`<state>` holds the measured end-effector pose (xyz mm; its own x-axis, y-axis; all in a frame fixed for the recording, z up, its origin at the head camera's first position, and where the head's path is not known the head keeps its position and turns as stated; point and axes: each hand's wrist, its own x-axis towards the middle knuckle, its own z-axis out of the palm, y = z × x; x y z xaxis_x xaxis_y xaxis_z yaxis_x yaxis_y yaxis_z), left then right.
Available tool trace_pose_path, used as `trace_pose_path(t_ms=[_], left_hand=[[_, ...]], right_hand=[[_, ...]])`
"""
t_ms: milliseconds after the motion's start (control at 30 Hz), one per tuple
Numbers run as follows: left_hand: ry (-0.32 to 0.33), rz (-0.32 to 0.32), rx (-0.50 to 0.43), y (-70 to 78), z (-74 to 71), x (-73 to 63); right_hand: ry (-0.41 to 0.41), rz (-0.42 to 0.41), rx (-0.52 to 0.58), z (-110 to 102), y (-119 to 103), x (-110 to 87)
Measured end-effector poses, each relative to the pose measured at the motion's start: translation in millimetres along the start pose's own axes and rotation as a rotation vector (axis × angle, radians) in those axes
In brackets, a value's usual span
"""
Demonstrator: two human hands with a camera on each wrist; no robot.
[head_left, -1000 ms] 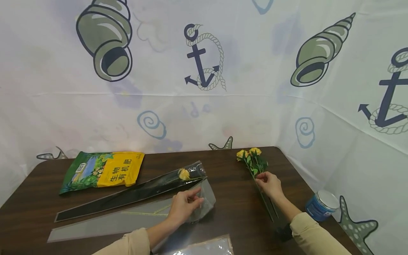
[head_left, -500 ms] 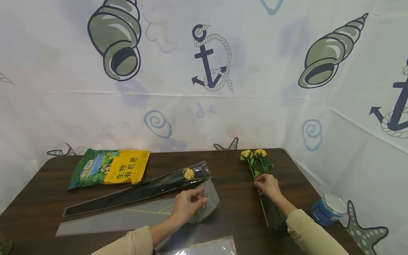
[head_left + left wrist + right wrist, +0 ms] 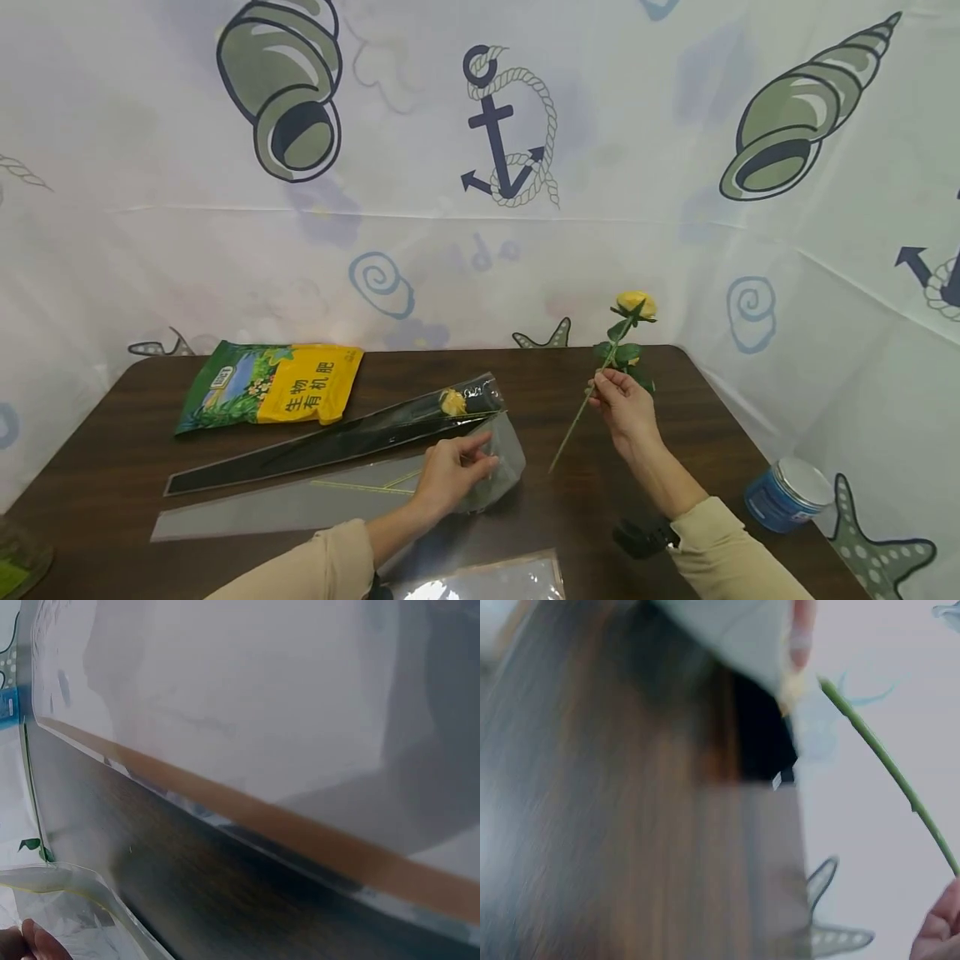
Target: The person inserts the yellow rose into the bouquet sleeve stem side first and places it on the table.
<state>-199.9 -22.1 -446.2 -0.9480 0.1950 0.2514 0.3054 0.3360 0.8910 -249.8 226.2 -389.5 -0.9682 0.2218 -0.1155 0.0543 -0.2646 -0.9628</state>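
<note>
**One Rose Raised, a Sleeve Pinched at Its Mouth**

Across the dark brown wood-grain table (image 3: 555,525) from us, a person's right hand (image 3: 630,412) pinches the green stem of a yellow rose (image 3: 636,306), fingers and thumb together on it. The flower is held up off the tabletop and tilted, bloom high, the bare stem end slanting down toward the other hand. Green leaves (image 3: 628,355) with a dab of yellow show behind the grip.

The left hand (image 3: 448,477) pinches the long, tapering clear-grey plastic sleeve (image 3: 352,498) near its gaping mouth. Just beyond lies a black, clear-fronted flower sleeve (image 3: 315,458), a pale yellow bloom (image 3: 453,403) visible inside its wide end.

A green-and-yellow printed bag (image 3: 273,385) rests farther back; a blue can with a white lid (image 3: 787,496) stands by the right edge, and a shiny clear plastic packet (image 3: 487,578) lies nearest us.
</note>
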Motion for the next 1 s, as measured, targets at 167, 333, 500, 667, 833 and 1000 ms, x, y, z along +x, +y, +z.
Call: trace_pose_path(t_ms=[167, 333, 500, 667, 833, 1000], left_hand=[[0.011, 0.003, 0.003, 0.0, 1.2, 0.4], [0.019, 0.017, 0.015, -0.6, 3.3, 1.6], [0.019, 0.037, 0.023, -0.2, 4.8, 3.1], [0.037, 0.041, 0.037, 3.7, 5.7, 5.2], [0.059, 0.039, 0.058, 8.7, 6.9, 8.3], [0.072, 0.055, 0.062, 12.8, 7.3, 11.2]], right_hand=[[0.062, -0.089, 0.147, 17.3, -6.8, -5.5], [0.087, -0.165, 0.140, 26.8, 7.4, -11.2], [0.089, -0.204, 0.090, 33.4, 24.2, -18.6], [0.055, -0.217, 0.072, 39.2, 36.4, -26.3], [0.027, -0.194, 0.022, 42.3, 44.9, -33.3], [0.033, -0.171, -0.048, 44.5, 52.6, -38.6]])
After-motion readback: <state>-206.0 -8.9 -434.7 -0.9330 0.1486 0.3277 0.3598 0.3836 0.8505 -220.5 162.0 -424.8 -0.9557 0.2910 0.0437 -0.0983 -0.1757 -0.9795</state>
